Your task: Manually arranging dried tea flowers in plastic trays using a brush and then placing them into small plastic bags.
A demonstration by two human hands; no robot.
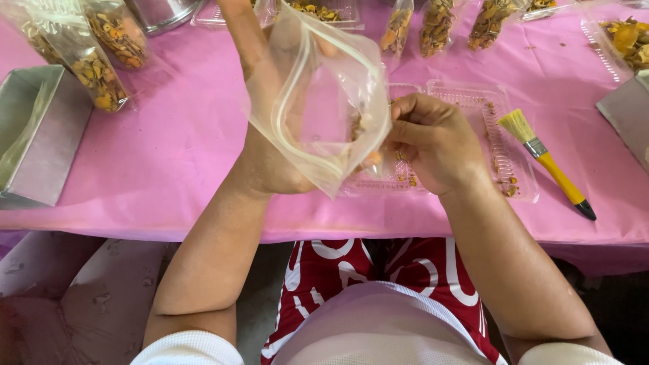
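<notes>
Left hand (270,159) grips the clear zip bag (318,101) from behind, fingers closed on its rear wall and holding the mouth up and open toward the camera. Far to the left of this hand, a grey metal box (37,135) lies on the pink tablecloth (182,128); beyond it, up and left of the hand, several filled bags (94,61) of dried orange-brown pieces lie on their sides. A metal pot (162,13) sits just past them at the top edge.

The zip bag itself is nearly empty: only a few dried pieces show near its right wall, so the filling appears barely begun.

Right hand (433,142) is bunched into a pinch at the right edge of the bag, fingertips pressed together against the plastic; whether they hold pieces cannot be told. Directly under and beside this hand lies an open clear plastic tray (493,108), almost bare, with only scattered crumbs (507,184) along its ribs, which suggests its contents are mostly used up.

Beyond the right hand, more filled bags (436,23) stand in a row, evidence that a good number are already packed. Right of the tray, a yellow-handled brush (547,162) lies flat, untouched. At the far right, another tray of dried pieces (625,37) remains to be bagged.
</notes>
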